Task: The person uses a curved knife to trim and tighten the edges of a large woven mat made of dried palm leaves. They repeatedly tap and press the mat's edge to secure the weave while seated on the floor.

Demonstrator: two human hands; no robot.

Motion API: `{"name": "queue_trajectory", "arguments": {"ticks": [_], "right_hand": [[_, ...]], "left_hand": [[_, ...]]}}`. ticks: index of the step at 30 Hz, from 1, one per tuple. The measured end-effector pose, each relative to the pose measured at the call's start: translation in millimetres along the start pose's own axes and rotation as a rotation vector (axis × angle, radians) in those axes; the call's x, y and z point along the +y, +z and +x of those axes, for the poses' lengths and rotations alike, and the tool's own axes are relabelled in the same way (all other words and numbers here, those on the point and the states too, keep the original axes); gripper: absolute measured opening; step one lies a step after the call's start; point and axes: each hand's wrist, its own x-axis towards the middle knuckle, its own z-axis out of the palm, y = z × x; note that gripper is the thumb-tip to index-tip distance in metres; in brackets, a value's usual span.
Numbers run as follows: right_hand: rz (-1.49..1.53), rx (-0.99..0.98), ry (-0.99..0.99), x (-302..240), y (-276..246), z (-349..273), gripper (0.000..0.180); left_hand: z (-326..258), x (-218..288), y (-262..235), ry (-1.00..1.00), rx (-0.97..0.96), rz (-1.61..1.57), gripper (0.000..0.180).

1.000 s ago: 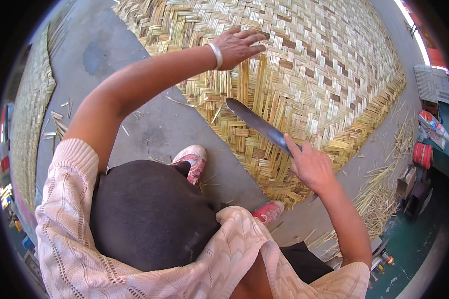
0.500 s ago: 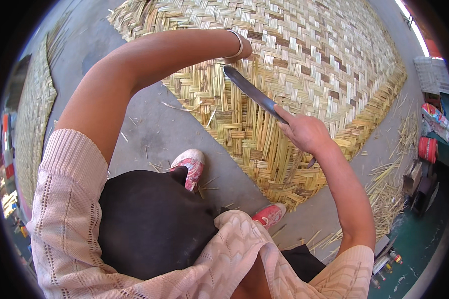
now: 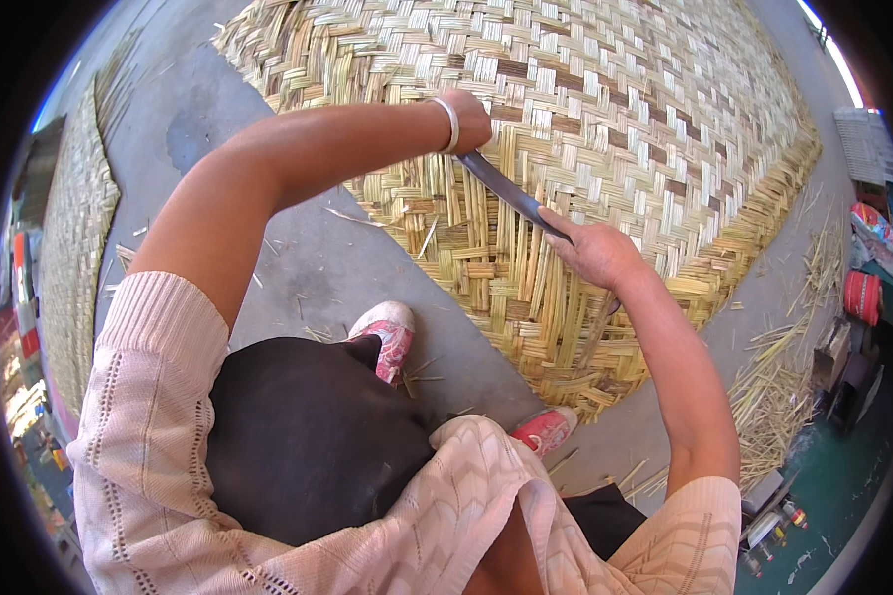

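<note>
I count my two hands [image 3: 473, 119] [image 3: 605, 254], one long blade [image 3: 511, 192], one white bangle [image 3: 451, 121], two knitted sleeves [image 3: 159, 332] [image 3: 706, 516], two shoes [image 3: 387, 330] [image 3: 546, 430] and, as far as the warped left rim lets me judge, two woven mats [image 3: 645, 139] [image 3: 77, 248].

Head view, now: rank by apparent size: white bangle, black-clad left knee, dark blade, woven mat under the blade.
1. Woven mat
2. Black-clad left knee, enlarged by nearness
3. Dark blade, visible part only
4. White bangle

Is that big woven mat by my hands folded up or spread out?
Spread out: the woven mat lies broad across the floor, its weave showing; the far end is cropped.
</note>
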Motion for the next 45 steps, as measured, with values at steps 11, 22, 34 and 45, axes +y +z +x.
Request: {"name": "queue_trajectory", "arguments": {"ticks": [11, 22, 34, 45], "right_hand": [[0.083, 0.027, -0.035, 3.3, 12.1, 12.1, 0.049], [-0.176, 0.07, -0.091, -4.7, -11.7, -85.9, 0.046], [-0.193, 0.124, -0.039, 16.7, -12.5, -82.1, 0.05], [-0.057, 0.007, 0.013, 36.1, -4.4, -42.5, 0.049]], "left_hand": [[-37.5, 80.7, -22.0, 0.056, -0.072, -0.592, 0.03], [-52.7, 47.7, -30.1, 0.234, 0.454, -0.692, 0.026], [5.0, 14.8, -72.1, 0.175, -0.067, -0.059, 0.045], [28.8, 18.9, -40.2, 0.152, -0.031, -0.024, 0.026]]}}
